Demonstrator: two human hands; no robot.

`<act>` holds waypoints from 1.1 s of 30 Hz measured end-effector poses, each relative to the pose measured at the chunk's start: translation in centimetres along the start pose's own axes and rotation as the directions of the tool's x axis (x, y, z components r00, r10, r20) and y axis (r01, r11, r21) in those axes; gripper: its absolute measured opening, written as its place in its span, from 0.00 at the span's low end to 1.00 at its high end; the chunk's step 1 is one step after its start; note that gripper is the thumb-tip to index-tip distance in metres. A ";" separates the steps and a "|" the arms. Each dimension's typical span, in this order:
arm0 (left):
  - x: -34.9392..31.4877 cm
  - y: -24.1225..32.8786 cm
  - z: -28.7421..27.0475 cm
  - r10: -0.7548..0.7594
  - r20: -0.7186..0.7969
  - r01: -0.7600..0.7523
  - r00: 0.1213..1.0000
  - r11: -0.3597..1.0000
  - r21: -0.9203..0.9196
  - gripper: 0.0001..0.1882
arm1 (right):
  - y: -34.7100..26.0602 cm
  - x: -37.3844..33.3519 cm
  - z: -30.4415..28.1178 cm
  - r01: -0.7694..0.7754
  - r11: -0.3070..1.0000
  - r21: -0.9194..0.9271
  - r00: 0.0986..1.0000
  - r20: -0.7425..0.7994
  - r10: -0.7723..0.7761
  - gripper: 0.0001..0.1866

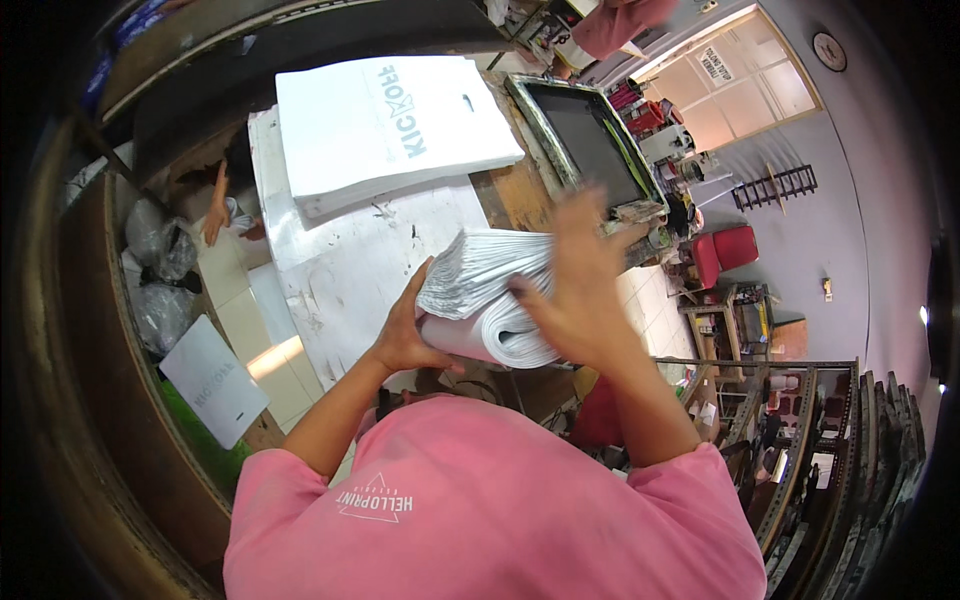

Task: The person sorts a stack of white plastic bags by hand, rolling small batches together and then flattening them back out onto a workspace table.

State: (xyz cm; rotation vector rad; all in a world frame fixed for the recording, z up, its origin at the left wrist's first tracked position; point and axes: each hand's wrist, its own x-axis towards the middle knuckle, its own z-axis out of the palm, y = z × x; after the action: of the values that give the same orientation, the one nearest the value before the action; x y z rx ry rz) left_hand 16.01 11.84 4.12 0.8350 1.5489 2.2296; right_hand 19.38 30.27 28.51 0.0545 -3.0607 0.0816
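One person in a pink short-sleeved T-shirt works with two bare hands. The left hand grasps the left side of one thick bundle of thin white sheets, doubled over into a rounded fold. The right hand is blurred at the bundle's right side, fingers spread, thumb across the sheets; whether it grips cannot be told. The bundle is at the near edge of one white-covered desk; its sheets are too many to count. Beyond it lies one flat stack of white bags with grey print, and to the right one dark mesh screen in a rectangular frame. Farther off are one co-worker's bare arm at left, one red chair and one round wall clock.
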 end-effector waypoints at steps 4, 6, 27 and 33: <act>-1.0 -3.0 -0.3 -0.102 -0.006 0.101 0.995 0.964 0.247 0.70 | -1.9 0.5 -4.0 0.021 0.999 0.044 0.994 -0.109 -0.016 0.60; -0.6 -0.9 0.4 0.129 -0.138 -0.086 0.982 0.955 0.283 0.62 | 0.0 -0.6 -2.6 0.001 0.999 -0.036 0.992 -0.125 -0.005 0.59; 0.0 0.4 1.9 0.091 -0.177 -0.033 0.980 0.952 0.306 0.66 | -1.6 0.1 -4.8 0.004 1.000 0.009 0.996 -0.086 -0.003 0.61; 0.1 -0.1 1.2 0.108 -0.169 -0.042 0.980 0.934 0.354 0.69 | -0.2 0.8 -4.2 -0.010 0.998 -0.056 0.987 -0.159 0.001 0.59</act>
State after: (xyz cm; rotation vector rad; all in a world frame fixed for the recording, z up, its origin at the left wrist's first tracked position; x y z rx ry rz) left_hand 16.66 12.89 4.38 0.8078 2.0784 2.1687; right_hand 18.97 30.25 32.76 0.0346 -2.9018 -0.0011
